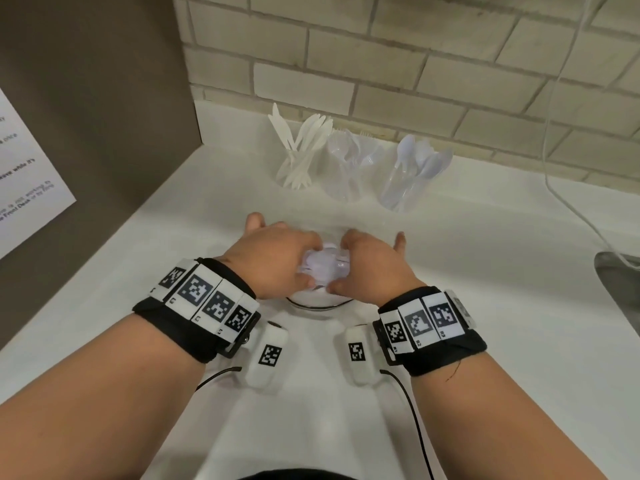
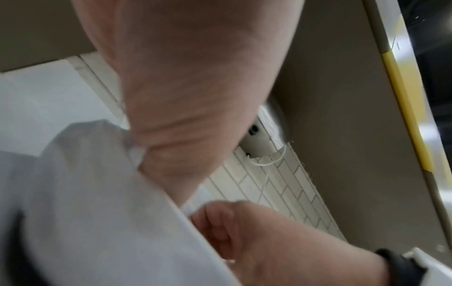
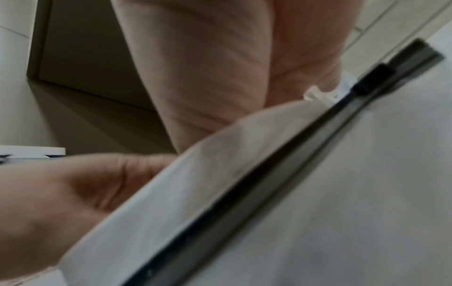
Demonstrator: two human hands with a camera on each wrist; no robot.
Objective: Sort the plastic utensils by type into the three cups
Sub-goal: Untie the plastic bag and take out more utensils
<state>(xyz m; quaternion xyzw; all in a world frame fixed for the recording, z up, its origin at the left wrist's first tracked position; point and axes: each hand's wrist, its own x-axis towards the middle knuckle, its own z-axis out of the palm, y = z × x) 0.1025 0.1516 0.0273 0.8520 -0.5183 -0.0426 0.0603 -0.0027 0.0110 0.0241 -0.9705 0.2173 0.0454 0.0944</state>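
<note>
So both hands are down in a white bowl (image 1: 317,301) sitting on the bench (image 1: 485,271), right in front of the person. The left hand (image 1: 277,258) and right hand (image 1: 372,263) are pressed in close from either side of a bunch of pale plastic spoons (image 1: 323,263), fingers curled around it, thumbs nearly meeting at the near edge. The right hand's little finger sticks out away from the bunch.

Beyond the hands, well apart from the bowl, there's a row of three clear cups along the tiled wall (image 1: 381,64). The cup beyond the left hand (image 1: 294,168) has white knives standing in it. The middle cup (image 1: 346,171) holds clear utensils, with what looks like fork tines poking up. The cup beyond the right hand (image 1: 403,181) holds spoons.

Off past the left hand, a printed notice (image 1: 27,174) is stuck on a brown panel. Only bits can be read, like "while it's" and "Front Desk". Both wrists have black bands (image 1: 194,327) with square black-and-white code tags. A white cable (image 1: 568,202) trails along the bench beyond the right hand. The wrist views are too blurry for details.
</note>
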